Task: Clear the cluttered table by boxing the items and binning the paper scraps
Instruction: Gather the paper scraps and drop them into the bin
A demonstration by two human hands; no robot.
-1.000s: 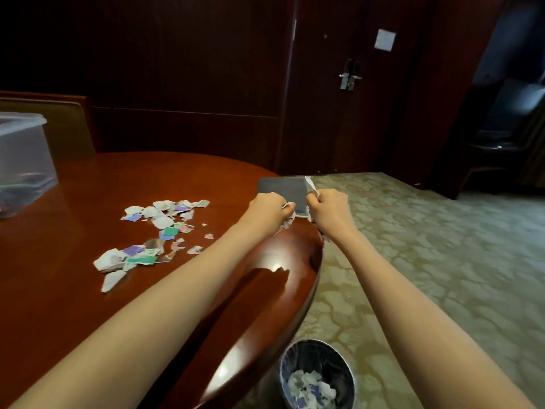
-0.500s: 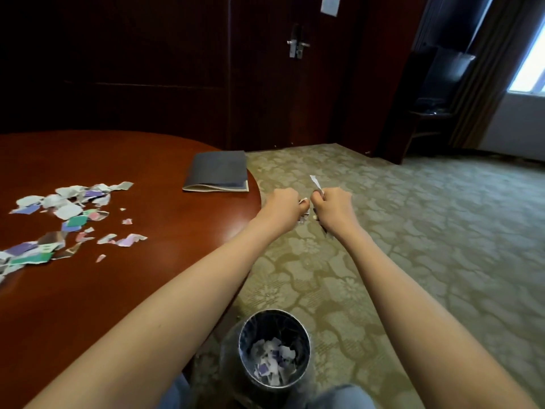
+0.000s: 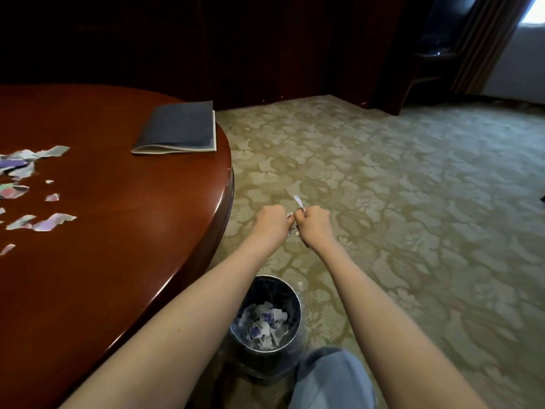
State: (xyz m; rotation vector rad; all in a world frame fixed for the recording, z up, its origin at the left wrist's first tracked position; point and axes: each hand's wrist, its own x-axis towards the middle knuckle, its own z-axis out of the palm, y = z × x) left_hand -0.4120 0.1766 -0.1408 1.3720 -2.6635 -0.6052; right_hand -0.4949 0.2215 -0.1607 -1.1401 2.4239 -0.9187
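Two bare hands held out over the carpet (image 3: 398, 202), just beyond the rounded edge of the table (image 3: 124, 261). The left hand (image 3: 272, 221) and the right hand (image 3: 314, 224) are each curled into a fist with the knuckles upward. They lie side by side, so close at the thumb side that contact cannot be ruled out. Both fists are closed round a bundle of held scraps (image 3: 298, 201): one white strip stands up from between them, and small pale bits show beneath the gap. How much paper sits inside each fist is hidden.

Nearer the viewer, between the two forearms, a round dark bin (image 3: 267, 286) stands on the carpet close to the table's edge. It contains binned scraps (image 3: 267, 323), white and purple, which cover its bottom. One small pale fleck (image 3: 300, 285) lies on the carpet just beside the bin's rim. The fists are farther out than the bin's opening, not directly above it.

On the polished red-brown table, loose scraps (image 3: 44, 222) in white, purple and green lie scattered along the left side, running out of view. A closed dark grey notebook (image 3: 177, 128) lies flat near the far edge, well apart from the scraps, its right edge almost at the rim.

A knee in pale blue denim (image 3: 330, 379) shows at the bottom, just right of the bin. Dark wood panelling (image 3: 265, 39) closes the background, with a striped curtain (image 3: 483, 42) at the upper right
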